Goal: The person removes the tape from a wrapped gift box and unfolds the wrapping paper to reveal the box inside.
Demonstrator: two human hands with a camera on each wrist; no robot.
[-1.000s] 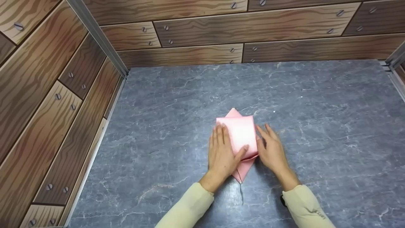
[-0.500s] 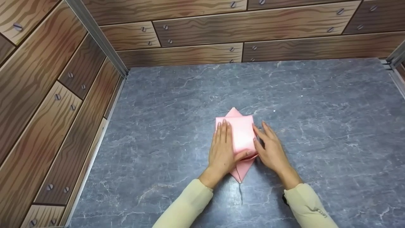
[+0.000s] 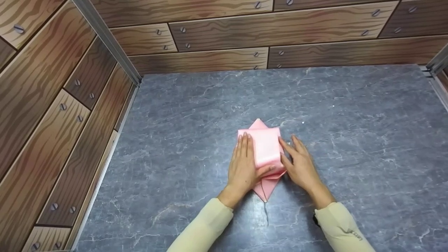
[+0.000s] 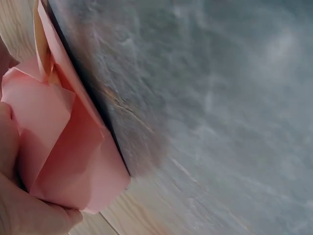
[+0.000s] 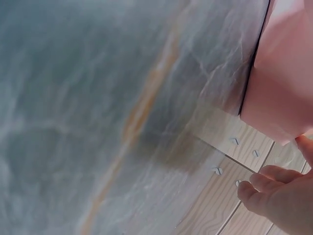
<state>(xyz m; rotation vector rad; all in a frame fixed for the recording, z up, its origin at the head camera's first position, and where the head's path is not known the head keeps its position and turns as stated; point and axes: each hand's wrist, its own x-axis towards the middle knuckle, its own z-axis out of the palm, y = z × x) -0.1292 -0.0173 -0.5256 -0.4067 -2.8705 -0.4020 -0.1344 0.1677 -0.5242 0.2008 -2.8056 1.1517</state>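
A folded piece of pink paper [image 3: 267,143] lies near the middle of the grey marbled table, with pointed corners sticking out at its far and near ends. My left hand [image 3: 242,166] rests along its left side, fingers straight and together, thumb across the near part of the top. In the left wrist view the paper [image 4: 83,156] stands off the table in open layers, beside part of the left hand [image 4: 29,210]. My right hand [image 3: 301,166] touches the right edge with forefinger and thumb, other fingers spread. The right wrist view shows the right hand [image 5: 283,196] at a corner of the paper [image 5: 286,93].
The grey marbled table surface [image 3: 182,140] surrounds the paper. Wood-patterned panels [image 3: 217,35] stand along the back and the left side [image 3: 70,122], joined by a metal corner strip [image 3: 112,42]. A dark line [image 3: 266,213] runs along the table below the near point.
My right hand has moved slightly left, bringing its fingertips onto the paper's right edge. The left thumb has slid a little lower, and the left hand has shifted slightly left.
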